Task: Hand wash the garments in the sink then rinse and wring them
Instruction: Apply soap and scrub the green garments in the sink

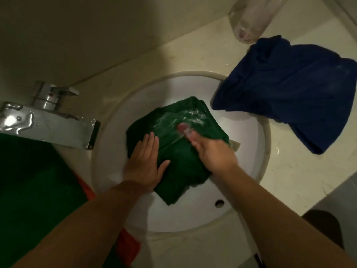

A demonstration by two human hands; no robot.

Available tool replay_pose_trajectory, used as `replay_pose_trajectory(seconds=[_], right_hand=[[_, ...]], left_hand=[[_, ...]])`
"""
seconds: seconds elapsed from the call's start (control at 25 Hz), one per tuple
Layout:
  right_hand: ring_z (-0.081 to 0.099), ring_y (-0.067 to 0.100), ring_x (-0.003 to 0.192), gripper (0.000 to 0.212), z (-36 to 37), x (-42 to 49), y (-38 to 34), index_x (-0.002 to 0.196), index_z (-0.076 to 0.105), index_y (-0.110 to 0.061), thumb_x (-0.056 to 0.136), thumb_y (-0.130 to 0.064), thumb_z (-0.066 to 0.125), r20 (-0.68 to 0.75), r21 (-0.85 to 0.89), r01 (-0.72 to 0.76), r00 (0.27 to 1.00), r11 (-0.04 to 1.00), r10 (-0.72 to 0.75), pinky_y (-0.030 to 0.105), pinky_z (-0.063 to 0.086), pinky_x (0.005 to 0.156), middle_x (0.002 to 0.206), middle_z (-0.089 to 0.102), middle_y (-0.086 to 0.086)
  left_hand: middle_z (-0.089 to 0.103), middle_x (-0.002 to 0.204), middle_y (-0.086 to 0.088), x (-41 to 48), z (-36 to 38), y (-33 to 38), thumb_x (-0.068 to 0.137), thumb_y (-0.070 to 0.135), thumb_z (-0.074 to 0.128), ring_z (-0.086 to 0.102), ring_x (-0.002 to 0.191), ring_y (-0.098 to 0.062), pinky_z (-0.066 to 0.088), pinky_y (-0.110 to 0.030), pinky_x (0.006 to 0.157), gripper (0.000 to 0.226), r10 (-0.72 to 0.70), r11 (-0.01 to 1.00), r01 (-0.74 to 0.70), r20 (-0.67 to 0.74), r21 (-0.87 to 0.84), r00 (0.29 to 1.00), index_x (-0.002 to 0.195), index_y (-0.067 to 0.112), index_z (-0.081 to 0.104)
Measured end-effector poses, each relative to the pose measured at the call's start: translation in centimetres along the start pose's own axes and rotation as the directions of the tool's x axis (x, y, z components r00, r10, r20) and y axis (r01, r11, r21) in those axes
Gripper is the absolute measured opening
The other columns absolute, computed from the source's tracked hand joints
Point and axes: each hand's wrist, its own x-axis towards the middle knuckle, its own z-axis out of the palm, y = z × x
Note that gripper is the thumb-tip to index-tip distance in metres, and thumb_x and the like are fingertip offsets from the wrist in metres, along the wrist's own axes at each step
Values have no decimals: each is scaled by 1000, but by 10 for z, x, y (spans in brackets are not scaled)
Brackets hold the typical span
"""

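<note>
Grips first: right grip (210, 149) curls its fingers round a small pinkish lump (182, 127), likely a soap bar, though motion blur hides its shape; it presses the lump onto the green garment (185, 171). Left grip (144, 161) lies flat, fingers straight and together, palm down on the near-left part of the same cloth, pinning it and holding nothing. Garment sits bunched and folded in the middle of the sink (249, 132), wet, with a white streak of suds (193, 115) across its far side just beyond the pink lump. No standing water visible in the bowl; overflow hole (219, 203) on the near wall is bare. Tap (48, 124) at left, wet on top, spout ends short of the cloth; no flow seen. Blue garment (286, 89) lies on the worktop (289, 180) to the right, one edge hanging over the sink rim, apart from the green one. Clear plastic container (249, 18) stands beyond it. Judgement: soaping step of the wash, first garment; rinse and wring not yet begun, blue piece untouched by suds as far as can be told. Next move likely calls for setting the lump aside on the worktop, then working the cloth against itself with both grips to spread the lather before any water runs.
</note>
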Motion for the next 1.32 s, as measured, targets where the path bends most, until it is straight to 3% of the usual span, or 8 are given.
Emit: replay_pose_trajectory(seconds=[0.12, 0.24, 0.44, 0.6, 0.8, 0.96, 1.12, 1.32], right_hand=[[66, 30, 89, 42, -2, -2, 2, 149, 41, -40, 111, -51, 28, -122, 69, -44, 991, 997, 53, 44, 56, 87, 98, 69, 13], [68, 28, 84, 40, 19, -19, -17, 148, 32, -47, 110, -53, 23, 96, -36, 150, 985, 988, -146, 46, 59, 83, 93, 65, 9], [67, 35, 98, 45, -11, 15, 9, 154, 37, -44, 110, -50, 29, -183, 151, -132, 970, 980, 159, 50, 55, 93, 105, 70, 16], [67, 33, 89, 42, 13, -11, -16, 150, 36, -45, 110, -53, 26, 73, -60, 139, 988, 988, -135, 48, 57, 87, 97, 67, 12], [64, 37, 102, 43, -20, 7, 16, 152, 36, -51, 110, -53, 28, -99, 38, -139, 985, 990, 142, 47, 53, 94, 108, 68, 17], [68, 33, 88, 39, 13, -13, -18, 149, 27, -54, 110, -55, 22, 124, -77, 158, 981, 984, -148, 49, 57, 87, 97, 66, 15], [66, 36, 102, 42, -23, 12, 17, 152, 36, -52, 111, -51, 29, -85, 118, -150, 983, 981, 161, 49, 53, 97, 114, 68, 18], [68, 30, 82, 41, 24, -13, -17, 151, 31, -51, 110, -52, 28, 64, -44, 163, 985, 986, -160, 45, 59, 79, 92, 68, 12]], left_hand=[[21, 166, -18, 1, -2, 0, 100, 69, 16, 19, 155, -31, 15, -45, 126, 91, -3, 1000, 3, -28, 6, 1000, 158, -1, 23], [16, 167, -18, 0, -3, 1, 98, 73, 12, 17, 155, -31, 14, -44, 126, 96, -13, 1000, 14, -7, 22, 1000, 159, 0, 19], [13, 168, -17, -1, -4, 1, 97, 76, 11, 13, 156, -29, 12, -45, 127, 98, -2, 1000, 3, -37, 19, 999, 160, 1, 15], [22, 166, -20, 0, -2, 2, 99, 71, 13, 22, 154, -32, 15, -44, 126, 94, -7, 1000, 7, -72, 8, 997, 158, -2, 24], [20, 167, -17, 1, 3, 0, 101, 64, 19, 17, 155, -29, 13, -44, 126, 86, -9, 999, 12, -99, 30, 995, 159, 0, 22], [20, 167, -17, 1, 5, -1, 101, 60, 25, 17, 155, -29, 16, -44, 126, 83, -9, 999, 14, -106, 39, 994, 159, 0, 22], [20, 167, -17, 1, 5, -1, 100, 62, 26, 17, 155, -30, 15, -45, 126, 85, -5, 999, 9, -117, 39, 993, 159, 0, 22], [21, 166, -18, 3, 5, -1, 100, 65, 18, 18, 155, -30, 16, -45, 126, 88, -13, 999, 17, -91, 43, 996, 159, 0, 22]])
